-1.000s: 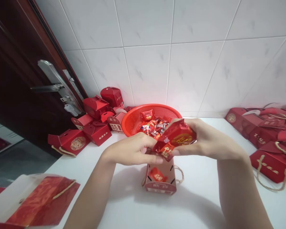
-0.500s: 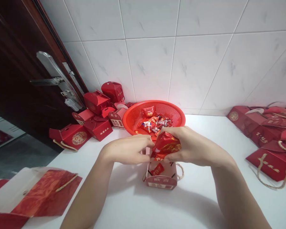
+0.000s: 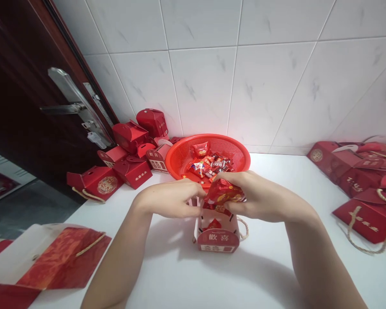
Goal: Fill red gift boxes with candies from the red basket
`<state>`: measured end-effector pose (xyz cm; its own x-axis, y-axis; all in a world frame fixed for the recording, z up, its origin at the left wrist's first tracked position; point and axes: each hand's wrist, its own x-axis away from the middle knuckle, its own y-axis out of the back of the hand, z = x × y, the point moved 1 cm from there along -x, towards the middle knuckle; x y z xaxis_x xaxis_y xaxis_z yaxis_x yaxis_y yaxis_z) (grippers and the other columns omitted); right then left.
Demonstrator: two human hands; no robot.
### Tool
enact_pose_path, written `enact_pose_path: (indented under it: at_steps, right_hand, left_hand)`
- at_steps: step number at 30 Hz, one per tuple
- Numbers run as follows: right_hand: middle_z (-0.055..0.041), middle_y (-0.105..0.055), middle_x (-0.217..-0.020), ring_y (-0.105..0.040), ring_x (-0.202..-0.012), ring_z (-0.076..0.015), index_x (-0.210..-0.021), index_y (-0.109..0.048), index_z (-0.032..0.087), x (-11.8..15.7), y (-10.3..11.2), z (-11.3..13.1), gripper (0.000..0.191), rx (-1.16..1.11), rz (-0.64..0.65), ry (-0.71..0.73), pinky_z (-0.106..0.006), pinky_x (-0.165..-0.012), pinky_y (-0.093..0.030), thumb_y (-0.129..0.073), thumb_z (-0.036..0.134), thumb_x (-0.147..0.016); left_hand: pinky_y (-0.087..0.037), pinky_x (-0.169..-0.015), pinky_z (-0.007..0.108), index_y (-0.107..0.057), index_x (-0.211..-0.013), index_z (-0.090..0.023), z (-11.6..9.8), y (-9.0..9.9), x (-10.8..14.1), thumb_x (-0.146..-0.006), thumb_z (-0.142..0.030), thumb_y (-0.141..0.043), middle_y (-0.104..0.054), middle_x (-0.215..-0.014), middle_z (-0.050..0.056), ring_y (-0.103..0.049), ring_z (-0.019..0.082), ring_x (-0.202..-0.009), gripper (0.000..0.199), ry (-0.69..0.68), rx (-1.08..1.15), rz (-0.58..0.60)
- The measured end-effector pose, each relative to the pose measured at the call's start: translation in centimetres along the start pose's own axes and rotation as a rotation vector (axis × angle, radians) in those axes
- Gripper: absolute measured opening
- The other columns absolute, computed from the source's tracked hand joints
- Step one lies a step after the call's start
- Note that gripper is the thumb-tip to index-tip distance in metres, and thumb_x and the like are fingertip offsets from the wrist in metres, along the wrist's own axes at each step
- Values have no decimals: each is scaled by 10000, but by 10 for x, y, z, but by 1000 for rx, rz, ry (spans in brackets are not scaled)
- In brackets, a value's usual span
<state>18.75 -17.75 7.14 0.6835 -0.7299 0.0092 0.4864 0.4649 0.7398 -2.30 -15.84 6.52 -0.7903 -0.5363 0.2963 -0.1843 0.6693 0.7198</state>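
A small open candy box (image 3: 219,241) with a rope handle stands on the white table in front of me. A red-wrapped candy (image 3: 214,225) shows inside, and more red wrapping lies near its far end under my fingers. My right hand (image 3: 259,196) is closed around shiny red candy packets (image 3: 223,192) just above the box opening. At the box's far left side is my left hand (image 3: 175,199), its fingers bent in and seeming to grip the box edge. Their tips are partly hidden.
Behind the box sits a red plastic basket (image 3: 209,139) holding several wrapped candies (image 3: 220,164). Closed red boxes (image 3: 133,171) cluster at the back left, and more boxes (image 3: 350,171) are piled at right. A flat opened box (image 3: 61,259) lies at front left, near the door (image 3: 22,98).
The box's near end flap faces me more upright. The packets in my right hand have tilted slightly, and the candy in the box has shifted. My left hand stays almost in place.
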Motion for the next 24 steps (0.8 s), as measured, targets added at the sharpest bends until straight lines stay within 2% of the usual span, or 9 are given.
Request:
enact_pose_path:
  at_steps: [2,6,10,14,19,22,24]
  right_hand:
    - [61,-532,-692,-454,-600,-106,-801,-454,217,1,1,2,192,5,13,7,-241,-516,-329,-591,83,-783]
    - [16,-639,-775,-543,-659,-131,-875,-567,197,2,-2,6,141,-5,81,53,-248,-568,-376,-611,92,-792]
    - [-17,-696,-844,-596,-712,-153,-969,-626,194,-3,-9,8,215,-18,139,100,-253,-604,-409,-603,72,-793]
    - [-25,-707,-905,-612,-754,-157,-1005,-602,197,-5,-12,8,258,-15,138,120,-252,-616,-418,-573,49,-796]
    - [10,-640,-809,-553,-666,-137,-921,-489,209,0,-6,7,188,-9,58,86,-251,-573,-400,-574,85,-809]
    - [18,-626,-801,-533,-641,-130,-965,-500,207,2,-3,7,212,-32,113,117,-247,-552,-399,-596,97,-811]
    - [-3,-666,-880,-575,-689,-135,-1041,-551,198,2,-3,6,253,-43,169,158,-244,-576,-419,-594,83,-821]
  left_hand:
    - [-522,-789,219,-726,-1050,-221,2,2,0,-886,-200,-581,-762,-967,4,-693,157,-886,220,-10,-12,4]
    - [-514,-826,218,-707,-1158,-242,11,7,-1,-829,-170,-627,-739,-1119,7,-678,163,-980,346,-66,8,11]
    - [-512,-843,234,-700,-1155,-223,21,10,-2,-790,-172,-663,-726,-1146,19,-667,177,-1013,370,-88,30,6]
    - [-516,-856,253,-698,-1076,-194,20,9,0,-777,-168,-656,-718,-1129,35,-662,192,-1022,303,-81,32,-5]
    - [-525,-841,248,-673,-1029,-185,9,7,3,-812,-178,-627,-707,-1092,30,-667,177,-978,222,-63,30,-19]
    - [-525,-863,254,-680,-1041,-191,5,6,6,-817,-195,-641,-699,-1140,44,-658,192,-1030,227,-96,21,-30]
    - [-522,-883,263,-686,-1065,-198,5,7,9,-813,-203,-657,-688,-1176,50,-645,203,-1070,254,-79,-13,-44]
